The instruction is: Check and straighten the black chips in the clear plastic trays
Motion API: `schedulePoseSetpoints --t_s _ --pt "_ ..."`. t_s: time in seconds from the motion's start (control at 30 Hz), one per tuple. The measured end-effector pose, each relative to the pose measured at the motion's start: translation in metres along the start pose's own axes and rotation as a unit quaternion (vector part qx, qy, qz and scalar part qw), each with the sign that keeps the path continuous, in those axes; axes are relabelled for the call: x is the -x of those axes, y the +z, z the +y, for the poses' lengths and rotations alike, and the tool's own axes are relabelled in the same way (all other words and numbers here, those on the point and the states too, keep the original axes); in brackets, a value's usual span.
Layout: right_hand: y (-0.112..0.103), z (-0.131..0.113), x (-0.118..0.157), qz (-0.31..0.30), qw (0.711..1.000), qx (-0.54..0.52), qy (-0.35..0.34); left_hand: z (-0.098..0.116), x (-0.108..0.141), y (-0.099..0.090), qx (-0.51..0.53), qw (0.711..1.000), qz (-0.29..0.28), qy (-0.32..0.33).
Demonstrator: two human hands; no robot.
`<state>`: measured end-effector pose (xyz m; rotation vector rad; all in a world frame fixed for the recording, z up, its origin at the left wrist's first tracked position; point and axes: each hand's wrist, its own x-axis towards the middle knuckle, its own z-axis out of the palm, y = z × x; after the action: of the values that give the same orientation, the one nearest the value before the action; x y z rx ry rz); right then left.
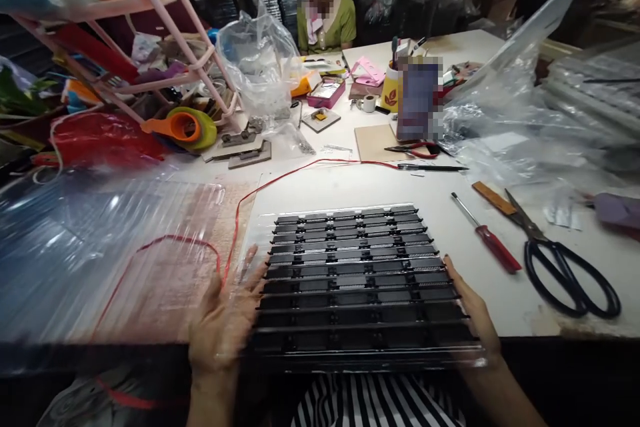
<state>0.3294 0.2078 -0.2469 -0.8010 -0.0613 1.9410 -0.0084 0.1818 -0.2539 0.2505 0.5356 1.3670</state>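
Observation:
A clear plastic tray (465,355) is held between both hands at the front edge of the table, tilted toward me. Several rows of black chip-like parts (350,285) with fine pins fill it. My left hand (225,327) grips the tray's left edge, its fingers seen through the clear plastic. On the opposite edge, my right hand (475,310) has its fingers wrapped around the side, mostly hidden beneath. A red cord (273,181) passes just behind the left hand and runs across the table.
Clear ribbed plastic trays (165,227) lie to the left. Right of me are a red-handled screwdriver (497,250) and large scissors (547,253). Pliers (420,149), a phone (420,100) and a pink rack (187,40) stand farther back. A person (330,20) sits across the table.

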Motion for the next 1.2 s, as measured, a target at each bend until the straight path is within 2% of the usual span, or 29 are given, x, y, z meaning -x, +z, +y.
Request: schedulePoseSetpoints --t_s 0.07,0.17,0.3,0.43,0.6,0.87,1.2 --pt "0.002 0.004 -0.001 -0.004 0.999 -0.028 0.018 0.002 0.003 -0.003 0.036 0.999 -0.039 0.004" --pt "0.008 0.007 -0.004 -0.016 0.998 -0.063 0.025 0.002 0.009 -0.001 0.041 0.997 -0.059 0.005" --pt "0.022 0.006 -0.005 -0.022 0.996 -0.086 0.001 -0.003 0.014 0.01 -0.015 0.999 -0.023 0.035" --pt "0.028 0.001 -0.001 -0.04 0.996 -0.079 0.026 -0.008 0.013 0.02 -0.064 0.996 0.018 0.056" --pt "0.021 -0.002 -0.001 -0.036 0.997 -0.06 0.018 -0.01 0.014 0.018 -0.083 0.994 0.025 0.064" --pt "0.018 0.002 0.003 0.003 0.996 -0.049 -0.073 -0.012 0.014 0.015 -0.097 0.992 0.054 0.065" --pt "0.011 0.004 0.001 -0.011 0.999 -0.011 -0.045 -0.011 0.012 0.022 -0.133 0.983 0.113 0.057"
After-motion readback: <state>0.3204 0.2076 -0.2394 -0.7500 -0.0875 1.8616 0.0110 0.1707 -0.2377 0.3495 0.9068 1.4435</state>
